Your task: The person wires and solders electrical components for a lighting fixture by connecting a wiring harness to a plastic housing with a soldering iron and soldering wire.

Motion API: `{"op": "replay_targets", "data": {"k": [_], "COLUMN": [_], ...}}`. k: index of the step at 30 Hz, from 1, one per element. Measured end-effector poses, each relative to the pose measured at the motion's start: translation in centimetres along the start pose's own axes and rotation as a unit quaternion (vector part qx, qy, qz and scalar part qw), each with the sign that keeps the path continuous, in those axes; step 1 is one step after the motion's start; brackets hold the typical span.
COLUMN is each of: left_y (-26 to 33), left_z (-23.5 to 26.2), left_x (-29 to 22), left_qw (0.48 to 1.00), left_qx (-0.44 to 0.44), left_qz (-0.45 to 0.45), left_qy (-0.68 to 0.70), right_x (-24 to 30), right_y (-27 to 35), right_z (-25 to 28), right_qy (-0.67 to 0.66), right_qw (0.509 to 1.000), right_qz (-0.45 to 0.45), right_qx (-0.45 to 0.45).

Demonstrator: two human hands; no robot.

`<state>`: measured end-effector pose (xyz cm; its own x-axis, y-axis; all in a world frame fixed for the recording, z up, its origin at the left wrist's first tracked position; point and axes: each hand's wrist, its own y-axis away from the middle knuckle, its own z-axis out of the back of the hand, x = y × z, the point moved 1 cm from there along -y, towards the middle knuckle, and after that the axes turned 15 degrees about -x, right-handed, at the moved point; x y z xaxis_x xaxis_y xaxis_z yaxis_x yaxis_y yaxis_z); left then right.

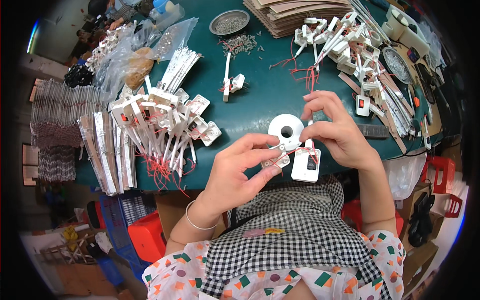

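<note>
My left hand pinches a small white plastic cover between thumb and fingers, just left of an open switch housing. My right hand grips the thin white tube that rises from that white switch housing. The housing's inside faces up and shows a black switch body. Red wires stick out of the tube's far end, and more red wire runs between cover and housing. Behind both parts lies a white round disc with a dark hole in its middle.
White switch housings with tubes are piled at left and right. A metal bowl of screws stands at the back beside loose screws. One tube assembly lies mid-table. Metallic strips overhang the left front edge.
</note>
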<state>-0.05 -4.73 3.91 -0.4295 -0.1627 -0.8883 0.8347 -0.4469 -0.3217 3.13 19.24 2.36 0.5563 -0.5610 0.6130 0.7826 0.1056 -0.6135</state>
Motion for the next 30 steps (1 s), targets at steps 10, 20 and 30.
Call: {"op": "replay_targets", "data": {"k": [10,20,30], "left_y": [0.7,1.2,1.4], "left_z": [0.3,0.1,-0.2], "left_x": [0.0,1.0,1.8], "left_qw": [0.994,0.999,0.982], "left_qx": [0.026,-0.047,-0.060], "left_qz": [-0.063,0.010,0.101], "left_qy": [-0.085,-0.013,0.148], "right_x": [-1.0,-1.8,-1.2], "right_y": [0.9,2.0,1.4], "right_z": [-1.4,-2.6,-2.6], "right_qy": [-0.036,-0.110,-0.092], "right_qw": [0.999,0.990,0.991], "right_qz": [-0.006,-0.090,-0.094], "right_qx": [-0.006,-0.015,0.005]}}
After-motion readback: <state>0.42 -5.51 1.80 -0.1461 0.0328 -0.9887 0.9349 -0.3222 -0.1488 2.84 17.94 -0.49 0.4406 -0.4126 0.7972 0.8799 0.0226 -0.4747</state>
